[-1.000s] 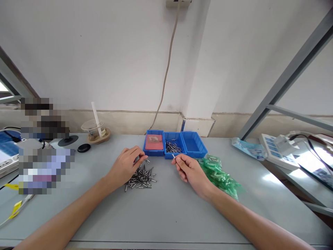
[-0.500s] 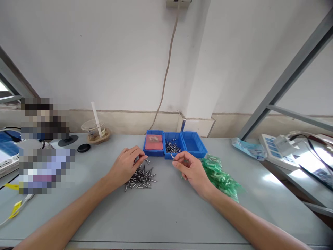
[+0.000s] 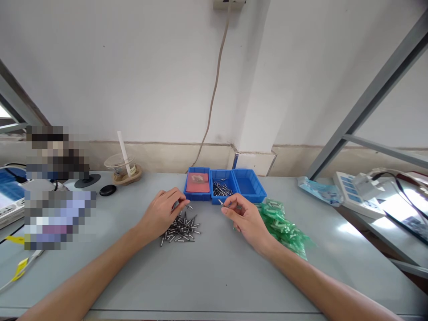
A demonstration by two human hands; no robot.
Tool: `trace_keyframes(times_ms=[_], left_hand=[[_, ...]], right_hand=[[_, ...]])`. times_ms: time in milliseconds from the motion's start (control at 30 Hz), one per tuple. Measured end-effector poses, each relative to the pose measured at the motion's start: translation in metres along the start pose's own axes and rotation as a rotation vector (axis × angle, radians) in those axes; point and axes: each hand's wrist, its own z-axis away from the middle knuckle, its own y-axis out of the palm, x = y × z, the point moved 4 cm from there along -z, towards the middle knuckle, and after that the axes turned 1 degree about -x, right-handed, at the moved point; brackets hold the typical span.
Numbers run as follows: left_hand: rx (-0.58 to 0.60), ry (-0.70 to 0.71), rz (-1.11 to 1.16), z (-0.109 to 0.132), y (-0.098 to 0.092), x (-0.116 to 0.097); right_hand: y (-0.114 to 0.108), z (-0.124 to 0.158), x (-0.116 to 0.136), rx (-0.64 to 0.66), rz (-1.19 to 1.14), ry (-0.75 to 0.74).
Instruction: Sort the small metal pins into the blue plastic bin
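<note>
A loose pile of small dark-and-silver metal pins, like blind rivets, lies on the grey table. Above its back edge, my left hand is closed in a pinch, with a metal rivet poking out past the fingertips. My right hand hovers to the right of the pile, thumb and fingers closed on another rivet whose pale end points up and left. That end is just in front of the middle blue bin, which contains more rivets. The curled fingers partly hide both held pieces.
The left blue bin holds a red packet; a third blue bin stands at the right. Green plastic bags lie beside my right forearm. A black oval object and a clear-lidded container sit at the left.
The fingers of my right hand have shifted slightly, and the rivet's pale end sits a little further left and shows more. My left hand and the pile look the same.
</note>
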Motion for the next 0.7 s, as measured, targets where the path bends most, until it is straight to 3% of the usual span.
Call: trace_keyframes(times_ms=[700], left_hand=[[-0.004, 0.006, -0.001, -0.0006, -0.0011, -0.0014]], right_hand=[[0.0034, -0.0005, -0.0004, 0.06, -0.273, 0.105]])
